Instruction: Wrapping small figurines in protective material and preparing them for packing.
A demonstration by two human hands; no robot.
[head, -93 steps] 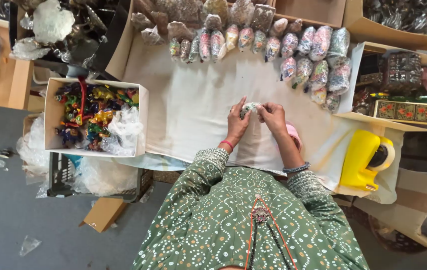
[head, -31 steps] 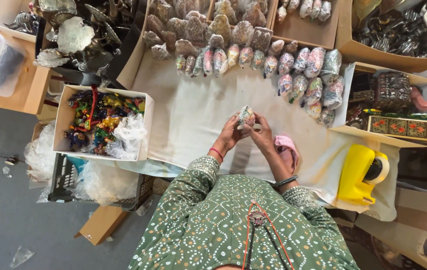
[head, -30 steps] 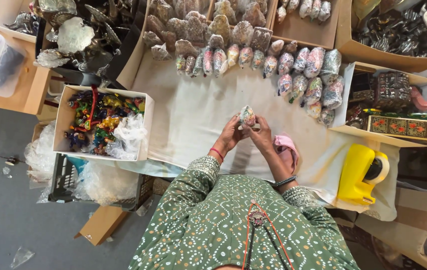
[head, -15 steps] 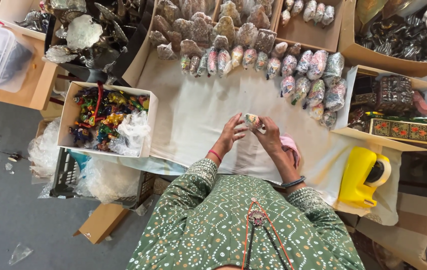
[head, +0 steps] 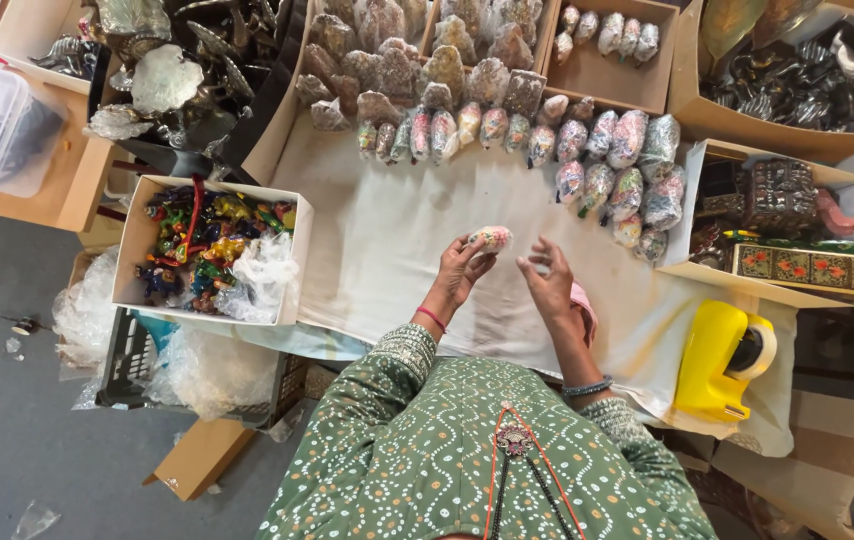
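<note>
Two hands above a cream cloth [head: 387, 215]: left hand [head: 459, 268] pinches a small wrapped figurine [head: 490, 238] at its fingertips; right hand [head: 550, 282] spread, empty. So light a pinch risks dropping the figurine.

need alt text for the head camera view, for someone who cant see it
Seen from above, a person in a green dotted top holds a small wrapped figurine in the left hand, with the right hand open beside it, over a cloth-covered table. Rows of wrapped figurines line the far edge, a box of colourful toys sits left, and a yellow tape dispenser right.
</note>
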